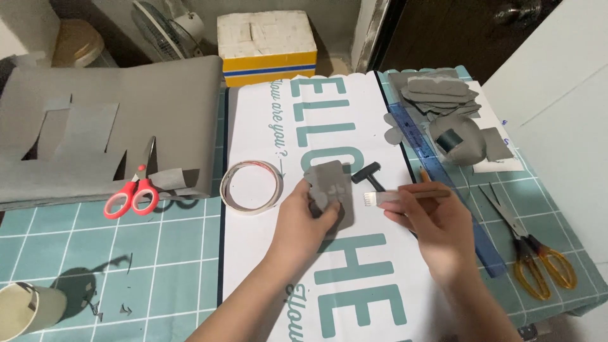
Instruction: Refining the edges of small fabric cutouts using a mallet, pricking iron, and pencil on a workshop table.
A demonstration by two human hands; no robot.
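Left hand (pixel 303 218) pinching grey cutout (pixel 329 188), right hand (pixel 430 225) gripping toothed tool (pixel 399 197) just beside it, tape roll (pixel 251 187) near.

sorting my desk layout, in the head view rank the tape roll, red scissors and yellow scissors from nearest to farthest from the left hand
1. Tape roll: just left of the left hand, on the white sheet.
2. Red scissors: farther left, at the edge of the grey sheet.
3. Yellow scissors: far right, beyond the right hand and the blue ruler.
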